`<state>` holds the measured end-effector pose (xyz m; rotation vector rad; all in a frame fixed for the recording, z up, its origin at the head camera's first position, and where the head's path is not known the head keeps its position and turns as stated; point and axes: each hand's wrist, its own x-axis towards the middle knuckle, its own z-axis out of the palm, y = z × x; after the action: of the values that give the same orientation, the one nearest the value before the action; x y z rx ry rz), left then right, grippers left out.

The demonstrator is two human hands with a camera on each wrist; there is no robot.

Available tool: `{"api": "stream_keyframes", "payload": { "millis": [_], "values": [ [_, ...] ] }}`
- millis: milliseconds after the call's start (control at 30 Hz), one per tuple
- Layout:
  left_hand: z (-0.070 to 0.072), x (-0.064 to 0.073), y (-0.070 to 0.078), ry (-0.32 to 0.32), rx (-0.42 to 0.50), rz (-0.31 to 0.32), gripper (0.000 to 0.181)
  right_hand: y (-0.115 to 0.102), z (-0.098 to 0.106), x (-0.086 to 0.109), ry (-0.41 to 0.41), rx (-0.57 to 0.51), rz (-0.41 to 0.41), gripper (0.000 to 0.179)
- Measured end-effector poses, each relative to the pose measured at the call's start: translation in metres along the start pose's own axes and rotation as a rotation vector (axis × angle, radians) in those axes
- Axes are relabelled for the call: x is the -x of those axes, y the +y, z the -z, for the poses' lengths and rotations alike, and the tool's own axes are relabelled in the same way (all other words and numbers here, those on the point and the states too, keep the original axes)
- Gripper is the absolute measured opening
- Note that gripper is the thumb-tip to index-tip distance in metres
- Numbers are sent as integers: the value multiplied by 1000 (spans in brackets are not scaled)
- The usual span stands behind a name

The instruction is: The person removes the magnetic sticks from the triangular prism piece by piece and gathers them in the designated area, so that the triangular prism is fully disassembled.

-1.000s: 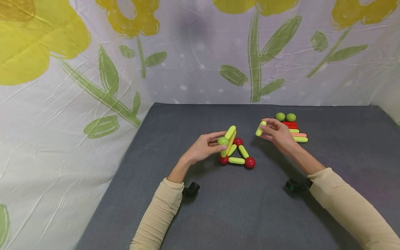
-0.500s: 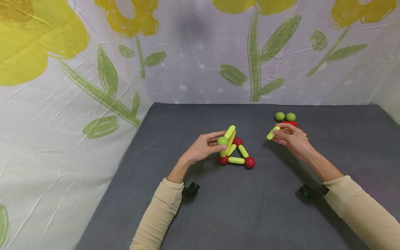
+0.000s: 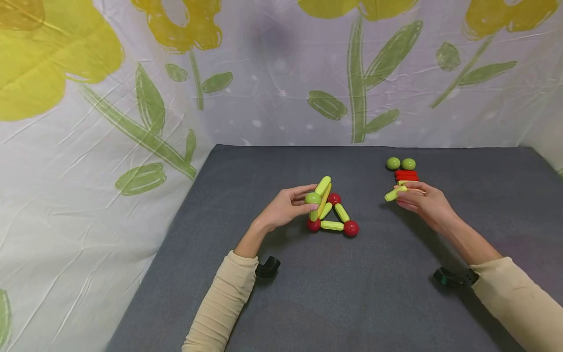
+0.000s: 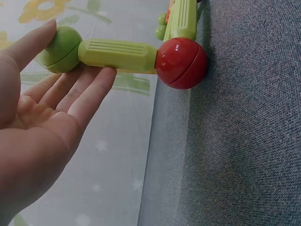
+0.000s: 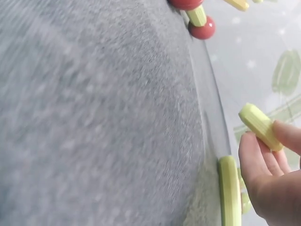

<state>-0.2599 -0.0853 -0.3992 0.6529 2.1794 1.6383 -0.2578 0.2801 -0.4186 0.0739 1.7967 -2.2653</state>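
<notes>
My left hand [image 3: 283, 210] grips a green ball [image 3: 313, 198] between thumb and fingers, at the top of a magnetic stick-and-ball model. Below that ball, an upright lime rod [image 4: 117, 54] joins it to a red ball [image 4: 181, 63] on the table. Another lime rod [image 3: 323, 185] slants up and away from the green ball, beside a yellow rod [image 3: 324, 201]. Three red balls and short lime rods form the triangular base. To the right, my right hand [image 3: 428, 205] pinches a short lime rod [image 5: 258, 125] between thumb and fingertips, above the table near the loose pieces.
Two green balls [image 3: 408, 164] and red rods [image 3: 406, 175] lie at the back right, other rods partly hidden by the right hand. A lime rod [image 5: 229, 193] lies close under that hand. Flower-printed cloth [image 3: 272, 98] hangs behind the dark table [image 3: 272, 313].
My right hand has moved right and toward the loose pieces with the lime rod, which has tilted flatter. My left hand and the model have stayed in place.
</notes>
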Motion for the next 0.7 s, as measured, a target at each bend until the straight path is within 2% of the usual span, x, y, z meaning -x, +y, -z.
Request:
{"api": "stream_keyframes", "payload": {
  "millis": [200, 433, 700],
  "values": [
    [0, 0, 0, 2, -2, -1, 57, 2, 10, 3, 67, 101, -68, 42],
    [-1, 0, 2, 5, -6, 5, 56, 9, 23, 6, 75, 133, -83, 43],
    [-1, 0, 2, 4, 6, 8, 56, 13, 31, 4, 155, 263, -110, 64]
  ]
}}
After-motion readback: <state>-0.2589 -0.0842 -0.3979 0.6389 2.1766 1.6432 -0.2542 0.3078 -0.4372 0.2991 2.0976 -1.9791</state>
